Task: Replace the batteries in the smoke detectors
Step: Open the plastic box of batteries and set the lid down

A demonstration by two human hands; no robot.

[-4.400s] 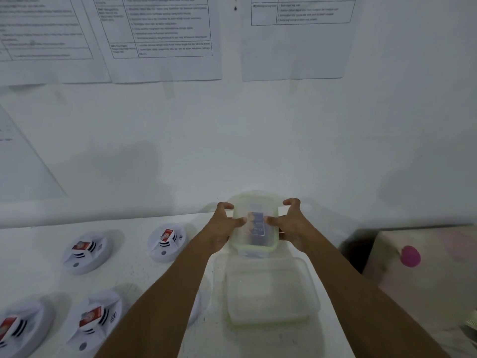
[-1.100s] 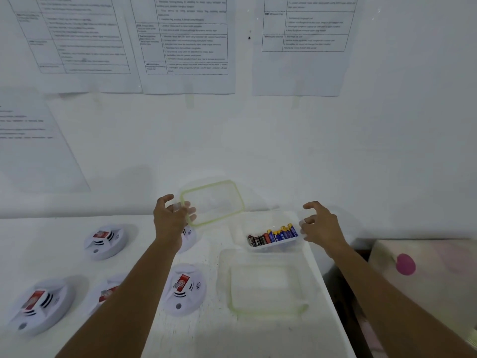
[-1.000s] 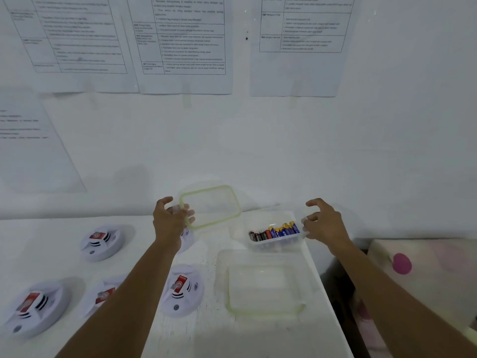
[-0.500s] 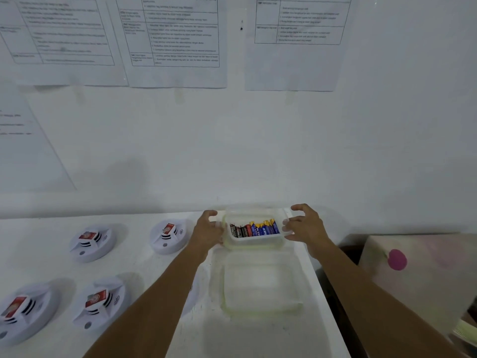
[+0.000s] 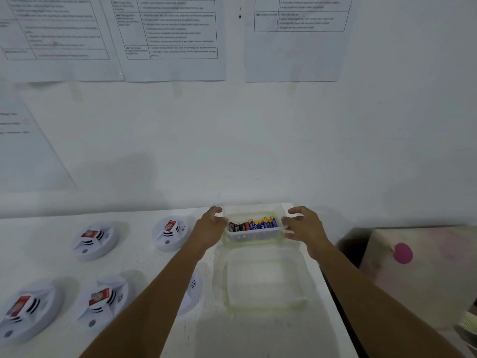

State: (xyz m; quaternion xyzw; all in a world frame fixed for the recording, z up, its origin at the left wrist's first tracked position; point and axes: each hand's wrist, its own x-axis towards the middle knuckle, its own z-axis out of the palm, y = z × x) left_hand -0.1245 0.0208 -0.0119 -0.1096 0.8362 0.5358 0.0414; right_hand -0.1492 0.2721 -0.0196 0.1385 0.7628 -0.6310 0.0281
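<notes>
Left grip (image 5: pixel 209 227) and right grip (image 5: pixel 303 226) clamp the ends of the open battery box (image 5: pixel 254 235) at the back of the table (image 5: pixel 232 337); supplies ready, we judge, so next we open a smoke detector (image 5: pixel 169 235).

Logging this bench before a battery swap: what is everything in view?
smoke detectors: five, white, red block on four, table's left part; one half hidden
battery tub: one, clear, table's far edge by the wall
batteries: one row, black-red and blue-yellow, inside the battery tub; number unclear
large tub: one, clear, greenish rim, in front of the battery tub
table: one, white
printed sheets: four, white, on the wall
spotted cover: one, pale with pink dot, right of the table
left hand: grips the battery tub's left end
right hand: grips its right end
</notes>
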